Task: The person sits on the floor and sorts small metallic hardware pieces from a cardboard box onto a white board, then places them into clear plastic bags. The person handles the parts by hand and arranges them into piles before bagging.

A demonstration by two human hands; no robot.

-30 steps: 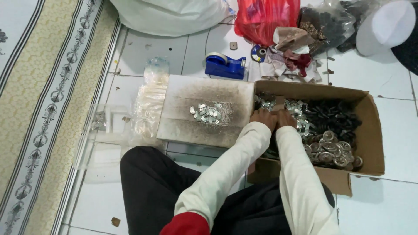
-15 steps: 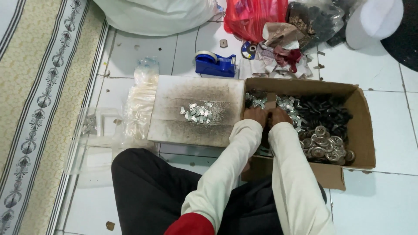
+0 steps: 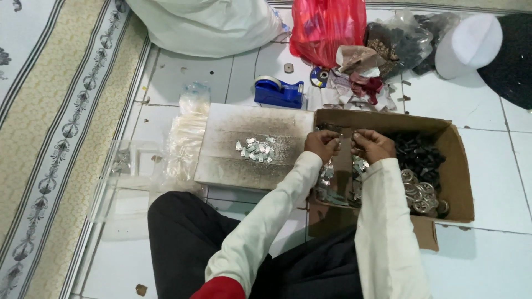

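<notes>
Head view, looking down on a white tiled floor [image 3: 493, 182].

At top centre, a red plastic bag [image 3: 324, 27], glossy and crumpled, leaning beside a large white sack [image 3: 205, 22]. To the right of the red one, a clear bag of dark pieces [image 3: 402, 39], and a white round cap [image 3: 468, 44] near the corner. Just below the red bag, a blue tape dispenser [image 3: 279, 91] with a pale roll, and a small heap of crumpled paper and cloth scraps [image 3: 357, 80]. At left centre, a stack of clear plastic pouches [image 3: 185, 138], shiny and wrinkled. Along the left edge, a patterned carpet [image 3: 50, 111] in beige and grey stripes.

In the middle, an open brown cardboard box [image 3: 457, 166], flaps spread, filled with small black parts [image 3: 418, 158] at the back and round silvery metal rings [image 3: 418, 194] at the front right. Touching its left side, a flat grey board [image 3: 233, 160], dusty and speckled, with a small pile of silvery rectangular tabs [image 3: 256, 149] on it.

Left hand [image 3: 321, 145] and right hand [image 3: 372, 145] close together over the left part of the box, both curled with fingers pinched on a tiny piece between them [image 3: 344, 134], too small to identify. Long cream sleeves [image 3: 271, 221], dark trousers [image 3: 183, 238] below.
</notes>
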